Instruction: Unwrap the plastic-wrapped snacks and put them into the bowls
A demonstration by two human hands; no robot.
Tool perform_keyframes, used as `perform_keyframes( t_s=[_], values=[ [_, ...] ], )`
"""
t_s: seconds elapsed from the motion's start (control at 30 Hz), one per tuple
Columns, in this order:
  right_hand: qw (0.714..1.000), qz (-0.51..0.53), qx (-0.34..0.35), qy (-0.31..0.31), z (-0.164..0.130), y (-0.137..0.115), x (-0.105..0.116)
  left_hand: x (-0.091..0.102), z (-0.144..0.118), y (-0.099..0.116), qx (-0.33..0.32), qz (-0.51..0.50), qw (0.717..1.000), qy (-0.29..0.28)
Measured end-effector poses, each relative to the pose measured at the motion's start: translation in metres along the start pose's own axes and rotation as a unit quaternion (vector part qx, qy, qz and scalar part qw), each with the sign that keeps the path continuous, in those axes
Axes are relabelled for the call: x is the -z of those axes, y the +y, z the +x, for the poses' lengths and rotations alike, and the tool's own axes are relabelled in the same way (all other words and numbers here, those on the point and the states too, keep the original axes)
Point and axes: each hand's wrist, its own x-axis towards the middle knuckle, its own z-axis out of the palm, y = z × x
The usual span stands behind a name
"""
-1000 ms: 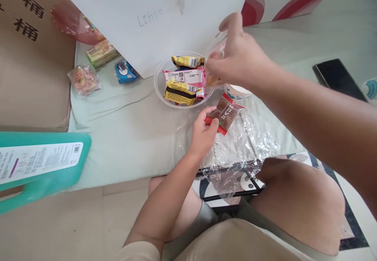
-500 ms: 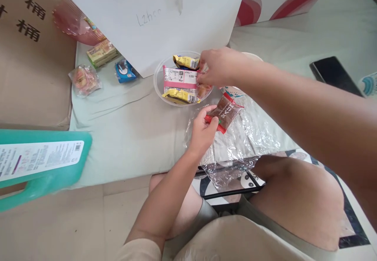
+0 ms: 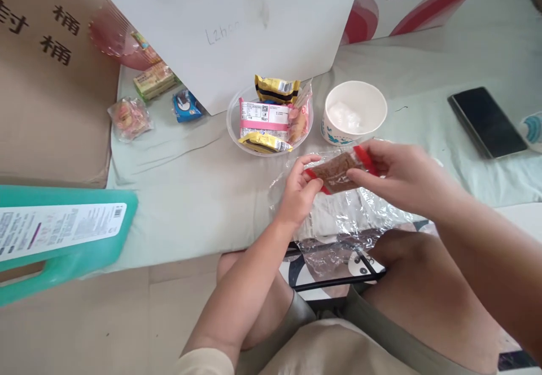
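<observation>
Left hand: the left hand [image 3: 298, 193] pinches the left end of a brown snack packet [image 3: 337, 170] between thumb and fingers.
Right hand: the right hand [image 3: 400, 175] grips the packet's right end, thumb under, fingers curled over the red edge.
Brown snack packet: held level between both hands, just above a sheet of crinkled clear plastic wrap [image 3: 351, 219] spread on the pale green cloth [image 3: 190, 194].
Clear bowl: a clear plastic bowl [image 3: 234, 128] sits just beyond the hands, holding a pink-and-white packet [image 3: 263, 120], two yellow packets, one at the back [image 3: 276, 88] and one at the front [image 3: 266, 143], and a clear-wrapped sweet [image 3: 298, 120].
Paper cup: a white paper cup [image 3: 354, 113] stands just right of the bowl, something pale inside.
Far left: a blue biscuit packet [image 3: 186, 106], a pink wrapped snack [image 3: 129, 118] and a green-and-yellow packet [image 3: 155, 79] lie near a brown cardboard box [image 3: 51, 92].
Behind: a white box [image 3: 237, 25] stands at the bowl's back.
Right edge: a black phone [image 3: 486, 121] lies face up on the cloth, well apart from the hands.
Lower left: a teal jug [image 3: 63, 234] with a white label.
</observation>
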Motion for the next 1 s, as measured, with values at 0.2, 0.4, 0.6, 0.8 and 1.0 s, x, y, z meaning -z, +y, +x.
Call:
perform_keyframes(
  t_s=[0.2,0.4,0.6,0.8,1.0],
  values=[
    [0.946,-0.097,0.202,0.234,0.027,-0.044,0.046,-0.001,0.003,0.006,0.043,0.016,0.999,0.005],
    [0.933,-0.208,0.264,0.131,0.127,-0.116,0.028,-0.002,0.002,0.012,0.049,0.051,0.997,-0.013],
    [0.906,-0.294,0.304,0.005,0.182,-0.138,-0.003,-0.001,0.002,0.016,0.062,0.030,0.997,-0.040],
    [0.893,-0.303,0.331,-0.035,0.183,-0.153,-0.007,0.001,0.003,0.015,0.072,0.026,0.995,-0.058],
    [0.886,-0.362,0.282,-0.062,0.204,-0.162,-0.026,0.000,0.002,0.014,0.078,0.036,0.994,-0.067]
  ],
)
